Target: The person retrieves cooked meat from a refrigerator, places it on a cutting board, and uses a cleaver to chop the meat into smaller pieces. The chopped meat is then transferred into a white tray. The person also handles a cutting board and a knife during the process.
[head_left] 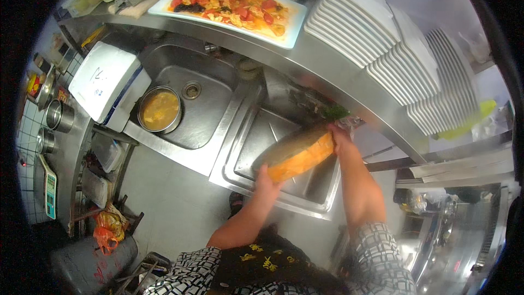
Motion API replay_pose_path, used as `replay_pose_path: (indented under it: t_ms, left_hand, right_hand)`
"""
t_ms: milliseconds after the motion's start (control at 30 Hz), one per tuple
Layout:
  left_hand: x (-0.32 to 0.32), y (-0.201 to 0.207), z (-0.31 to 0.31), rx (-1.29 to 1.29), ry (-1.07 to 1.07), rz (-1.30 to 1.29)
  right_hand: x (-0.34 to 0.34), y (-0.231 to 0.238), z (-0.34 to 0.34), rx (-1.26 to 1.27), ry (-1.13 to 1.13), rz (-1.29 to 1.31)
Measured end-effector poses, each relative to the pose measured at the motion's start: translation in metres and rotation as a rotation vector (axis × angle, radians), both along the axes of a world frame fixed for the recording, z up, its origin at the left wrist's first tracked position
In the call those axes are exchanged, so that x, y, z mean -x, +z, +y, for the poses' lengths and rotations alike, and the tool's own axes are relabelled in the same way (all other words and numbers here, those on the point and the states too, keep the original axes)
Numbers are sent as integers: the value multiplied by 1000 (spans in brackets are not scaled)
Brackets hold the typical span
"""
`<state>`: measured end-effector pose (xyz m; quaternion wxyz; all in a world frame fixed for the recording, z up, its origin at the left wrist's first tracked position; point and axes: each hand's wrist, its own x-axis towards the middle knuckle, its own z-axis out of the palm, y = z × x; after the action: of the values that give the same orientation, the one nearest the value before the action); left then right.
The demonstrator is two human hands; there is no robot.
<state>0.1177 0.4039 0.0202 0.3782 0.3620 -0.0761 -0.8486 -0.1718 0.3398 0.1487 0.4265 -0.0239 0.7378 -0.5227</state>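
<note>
Between my two hands is a thick, round block (303, 159) with a grey-brown face and an orange side marked by thin lines. It looks like a wooden chopping block, tilted and somewhat blurred. My left hand (267, 182) grips its near left end, and my right hand (340, 137) is closed round the far right end. Below the block lies a shallow stainless-steel sink (248, 155); whether the two touch I cannot tell. Green leaves (335, 112) show just beyond my right hand.
A pot (159, 110) of yellowish liquid stands in the left sink (204, 84), beside a white box (103, 82). On the shelf (240, 35) across the far side are a plate of tomato and egg (232, 8) and stacked white plates (355, 19). A dark bin (95, 262) stands lower left.
</note>
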Motion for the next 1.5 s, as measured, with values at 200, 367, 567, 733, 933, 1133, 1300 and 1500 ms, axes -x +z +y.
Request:
replay_pose_path:
  t_ms: [200,367,567,733,933,1133,1300,1500]
  left_hand:
    - [-33,19,7,6,-67,-36]
    - [-98,115,38,-97,-303,-122]
    - [-150,174,73,97,-376,-308]
    - [-163,190,79,298,-467,-348]
    - [-125,223,42,478,-682,-235]
    - [-68,237,11,485,-1011,-133]
    - [0,188,-33,490,-1252,-99]
    - [68,177,-24,486,-1462,-21]
  right_hand:
    - [-33,13,103,240,-74,-46]
    - [-120,29,237,399,-331,-81]
    - [-196,54,309,470,-420,-139]
    - [-240,42,342,683,-594,-166]
    - [-257,82,357,787,-842,-44]
    - [-300,90,352,789,-1200,156]
    - [-319,63,329,827,-1422,238]
    - [-325,34,312,865,-1588,405]
